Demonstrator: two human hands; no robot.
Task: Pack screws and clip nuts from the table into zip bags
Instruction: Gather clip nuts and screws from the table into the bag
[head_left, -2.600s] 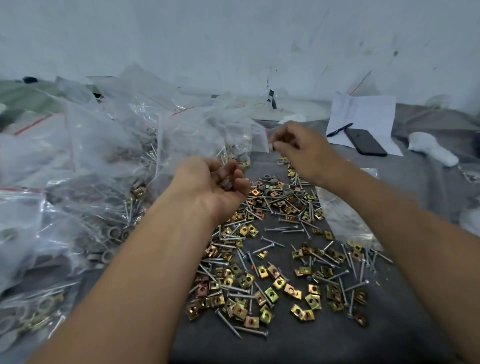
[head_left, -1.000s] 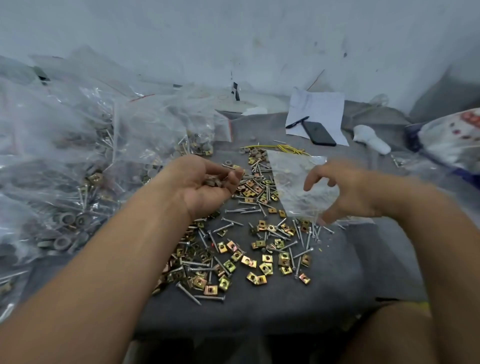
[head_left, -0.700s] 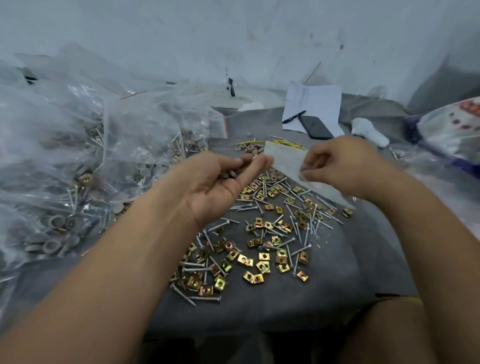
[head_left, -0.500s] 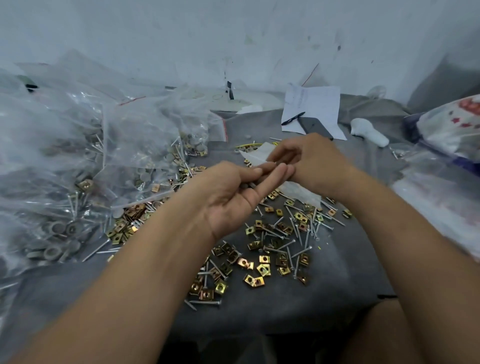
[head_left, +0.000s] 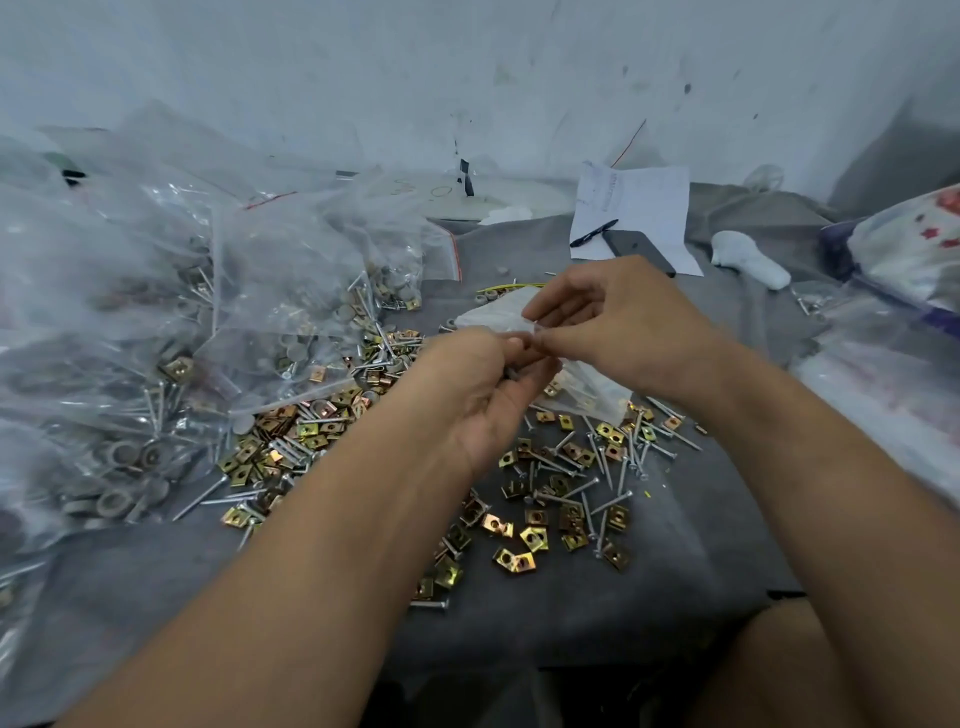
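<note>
1. Left hand (head_left: 485, 395) is sitting mid-scene above the worktop (head_left: 649, 587), palm turned up, fingers curled round a few small grey parts; can't tell exactly which parts.
2. Right hand (head_left: 618, 325) is meeting it from the right, thumb and fingers pinching the top edge of an empty zip bag (head_left: 587, 379).
3. Both hands are touching at the fingertips, right over the bag's mouth.
4. The bag is hanging between and under the hands, lower end trailing down to the right and lying on loose hardware.
5. Clip nuts (head_left: 524, 540), brass coloured, are lying scattered across the grey worktop below and to the left of the hands.
6. Screws (head_left: 608, 467) are lying mixed in among them, densest just near and right of the bag.
7. Filled bags (head_left: 270, 291) are piling up on the left side, showing screws, clip nuts and grey round parts through the plastic.
8. Sheet of paper (head_left: 639, 208) is lying at the far right, with a pen (head_left: 593, 233) and a phone (head_left: 636, 247) resting on it.
9. White object (head_left: 750, 260) is lying just right of the paper; more plastic bags are running along the right edge.
</note>
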